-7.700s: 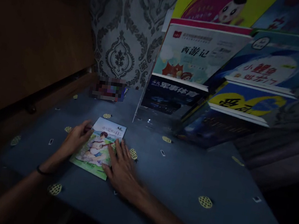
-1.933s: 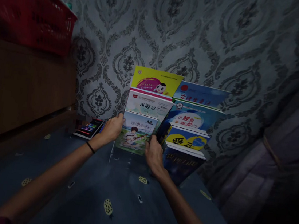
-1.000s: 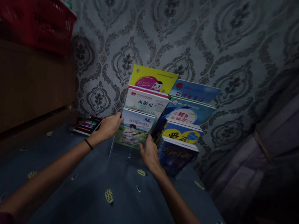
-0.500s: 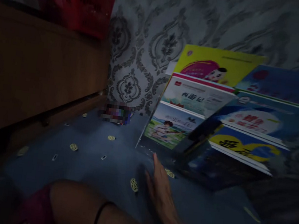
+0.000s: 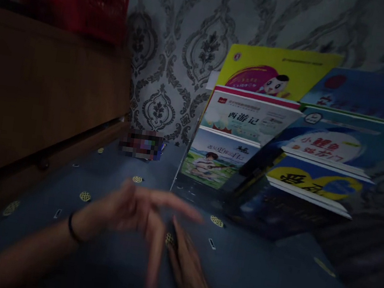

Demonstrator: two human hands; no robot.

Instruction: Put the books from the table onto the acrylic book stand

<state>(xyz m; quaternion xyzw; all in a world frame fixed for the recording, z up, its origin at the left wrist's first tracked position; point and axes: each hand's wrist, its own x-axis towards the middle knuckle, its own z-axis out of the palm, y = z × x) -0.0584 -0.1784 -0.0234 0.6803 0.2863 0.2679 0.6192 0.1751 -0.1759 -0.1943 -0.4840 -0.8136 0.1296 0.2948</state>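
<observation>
My left hand [image 5: 136, 214], with a dark band on its wrist, hangs over the blue patterned cloth [image 5: 103, 255]; its fingers are stretched apart and hold nothing, though motion smears them a little. Just right of it and lower is my right hand [image 5: 189, 269], fingers straight, holding nothing, close to or on the cloth; I cannot tell if it touches. Beyond both hands stand children's books in two tilted stacks. At left are a yellow book [image 5: 258, 68], a pale book [image 5: 241, 117] and one with a guitar player [image 5: 214, 161]; at right, blue ones [image 5: 334, 139] and a yellow-and-blue one [image 5: 310, 181].
A wooden cabinet side [image 5: 51, 83] lines the left, with a red plastic basket [image 5: 97, 4] on top. A small blurred-out item [image 5: 142, 144] lies against the patterned wall [image 5: 167, 65]. The room is dim.
My left arm, which lay across the bottom, has pulled back left and its hand shows now. My right hand has drawn down, away from the books. The view has shifted slightly.
</observation>
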